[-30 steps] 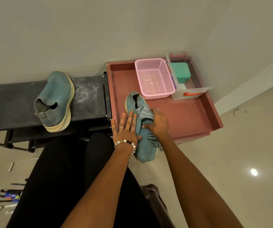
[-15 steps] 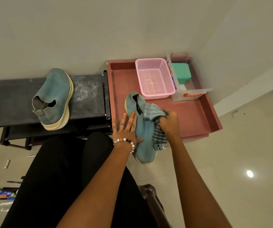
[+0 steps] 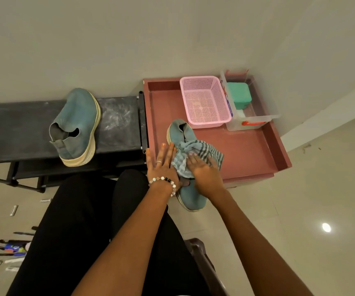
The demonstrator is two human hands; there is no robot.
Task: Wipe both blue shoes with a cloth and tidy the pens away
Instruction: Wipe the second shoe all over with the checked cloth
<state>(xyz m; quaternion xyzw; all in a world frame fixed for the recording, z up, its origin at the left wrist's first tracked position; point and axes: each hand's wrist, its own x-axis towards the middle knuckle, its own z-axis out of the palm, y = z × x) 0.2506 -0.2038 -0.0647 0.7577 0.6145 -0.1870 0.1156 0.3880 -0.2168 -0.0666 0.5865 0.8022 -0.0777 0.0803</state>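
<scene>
Pink basket [image 3: 204, 101] and clear box [image 3: 250, 122] sit at back of red tray [image 3: 255, 150], just beyond near shoe [image 3: 190, 195]. Shoe overhangs tray's front edge, long axis running toward you. Bare tray lies to its right. Your left hand [image 3: 161, 165] presses flat, fingers straight; right hand [image 3: 204, 173] presses striped cloth [image 3: 195, 152] onto shoe, fingers straight. 2nd shoe [image 3: 76, 127] on black rack [image 3: 118, 122]; pens [image 3: 7, 247] on floor.

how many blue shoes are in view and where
2. One blue shoe sits on the black rack at left. The other blue shoe lies on the red tray's near edge, under the striped cloth and both hands. None looks hidden.
</scene>
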